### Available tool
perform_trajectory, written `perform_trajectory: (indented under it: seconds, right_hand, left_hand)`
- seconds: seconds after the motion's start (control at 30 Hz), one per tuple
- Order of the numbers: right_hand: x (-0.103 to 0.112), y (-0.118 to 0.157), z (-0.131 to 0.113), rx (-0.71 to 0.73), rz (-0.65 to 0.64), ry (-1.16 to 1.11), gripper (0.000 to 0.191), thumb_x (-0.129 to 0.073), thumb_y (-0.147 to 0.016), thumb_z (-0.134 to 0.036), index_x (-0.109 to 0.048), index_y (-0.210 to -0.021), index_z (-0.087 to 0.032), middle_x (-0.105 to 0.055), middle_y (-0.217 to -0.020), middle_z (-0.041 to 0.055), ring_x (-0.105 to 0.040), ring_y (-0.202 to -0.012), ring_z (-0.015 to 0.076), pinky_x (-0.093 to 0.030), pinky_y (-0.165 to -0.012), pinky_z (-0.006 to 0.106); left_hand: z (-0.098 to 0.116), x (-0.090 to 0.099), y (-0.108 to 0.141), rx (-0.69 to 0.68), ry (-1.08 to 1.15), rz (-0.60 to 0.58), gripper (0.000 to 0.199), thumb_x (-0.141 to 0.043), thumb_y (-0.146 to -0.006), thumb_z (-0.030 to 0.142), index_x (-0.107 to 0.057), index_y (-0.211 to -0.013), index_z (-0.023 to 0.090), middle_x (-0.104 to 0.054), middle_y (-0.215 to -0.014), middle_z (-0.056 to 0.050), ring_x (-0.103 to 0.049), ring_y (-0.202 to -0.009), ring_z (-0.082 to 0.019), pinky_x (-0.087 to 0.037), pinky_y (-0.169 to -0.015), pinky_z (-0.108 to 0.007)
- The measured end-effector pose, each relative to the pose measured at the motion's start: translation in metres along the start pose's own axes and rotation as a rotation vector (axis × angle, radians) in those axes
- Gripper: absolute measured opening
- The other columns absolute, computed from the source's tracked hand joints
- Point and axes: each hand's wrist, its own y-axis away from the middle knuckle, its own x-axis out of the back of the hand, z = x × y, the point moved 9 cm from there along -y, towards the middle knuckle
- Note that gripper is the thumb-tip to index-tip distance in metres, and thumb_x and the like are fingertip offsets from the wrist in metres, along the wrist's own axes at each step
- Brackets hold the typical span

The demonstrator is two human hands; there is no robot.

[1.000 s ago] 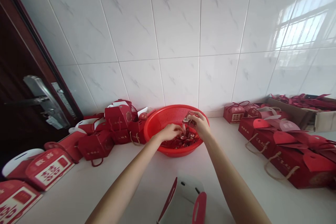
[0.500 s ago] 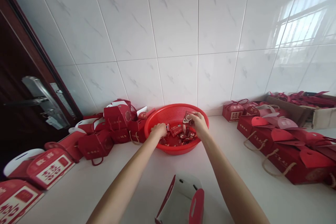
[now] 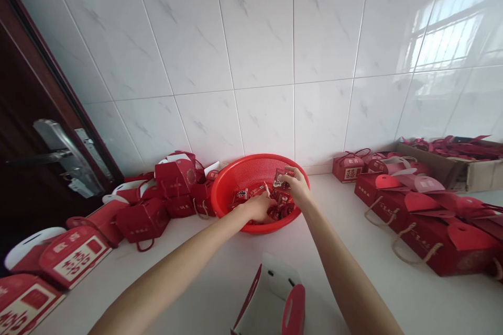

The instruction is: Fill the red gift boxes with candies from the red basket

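A red plastic basket (image 3: pixel 223 178) with a mesh wall stands by the tiled wall, and small red wrapped packets (image 3: pixel 283 204) lie in it. My left hand (image 3: pixel 260 207) reaches down among the packets, its fingers partly hidden; whether it grips one I cannot tell. Above the basket's right side, my right hand (image 3: pixel 297 184) pinches a small red packet (image 3: pixel 280 178) with white and dark print. Nearer to me, between my forearms, an opened red gift box (image 3: pixel 293 310) with a white inside stands on the white surface, cut off by the lower edge.
Several red gift boxes (image 3: pixel 143 217) line the left side, near a dark door (image 3: pixel 35 89) with a metal handle. More red boxes with rope handles (image 3: pixel 428 235) stand at right. Behind them, a cardboard box (image 3: pixel 451 170) holds dark red ribbons.
My left hand has moved right, from the basket's left side to its middle. My right hand stays nearly in place, still pinching the packet.
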Motion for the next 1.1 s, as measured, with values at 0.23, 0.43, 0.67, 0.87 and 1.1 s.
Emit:
perform_trajectory:
  seconds: [0.23,0.43,0.67,0.87,1.1]
  right_hand:
    - [0.001,-0.001,-0.001,0.015,0.039,-0.008,0.041,-0.069,-0.057,-0.017,-0.058,-0.096,-0.024,-0.062,-0.078,-0.0015,-0.062,-0.067,0.0162,-0.056,-0.056,0.029]
    - [0.0,-0.001,-0.002,0.027,0.011,-0.008,0.039,-0.07,-0.058,-0.017,-0.061,-0.095,-0.023,-0.065,-0.076,-0.002,-0.062,-0.066,0.016,-0.055,-0.056,0.028]
    - [0.0,0.0,-0.004,0.025,0.014,-0.028,0.04,-0.069,-0.057,-0.017,-0.061,-0.095,-0.022,-0.067,-0.075,-0.0009,-0.063,-0.065,0.0163,-0.053,-0.055,0.028]
    - [-0.002,-0.005,0.0,0.031,-0.026,-0.046,0.048,-0.073,-0.052,-0.013,-0.06,-0.097,-0.021,-0.068,-0.069,-0.0009,-0.064,-0.064,0.0167,-0.054,-0.057,0.028]
    - [-0.001,-0.004,0.0,0.032,-0.009,-0.027,0.044,-0.073,-0.053,-0.013,-0.061,-0.095,-0.021,-0.069,-0.074,-0.0002,-0.066,-0.065,0.0174,-0.056,-0.057,0.029]
  left_hand:
    - [-0.023,0.002,0.003,0.175,0.065,-0.01,0.039,-0.075,-0.061,0.026,-0.073,-0.1,0.023,-0.063,-0.117,-0.016,-0.067,-0.092,-0.036,-0.051,-0.078,-0.04]
    - [-0.036,0.017,-0.002,0.174,0.212,0.128,0.022,-0.062,-0.071,0.011,-0.074,-0.084,0.023,-0.074,-0.089,-0.006,-0.07,-0.087,-0.027,-0.051,-0.079,-0.032]
    - [-0.055,0.042,-0.002,0.209,0.461,0.386,0.027,-0.054,-0.082,0.019,-0.072,-0.103,0.017,-0.074,-0.109,-0.007,-0.067,-0.105,-0.024,-0.05,-0.093,-0.031]
    - [-0.059,0.038,-0.005,0.222,0.633,0.369,0.028,-0.049,-0.081,0.013,-0.072,-0.098,0.016,-0.076,-0.1,-0.005,-0.069,-0.096,-0.021,-0.054,-0.086,-0.03]
    - [-0.056,0.035,-0.006,0.176,0.717,0.356,0.029,-0.05,-0.081,0.011,-0.072,-0.098,0.015,-0.076,-0.102,-0.006,-0.07,-0.094,-0.019,-0.055,-0.084,-0.027]
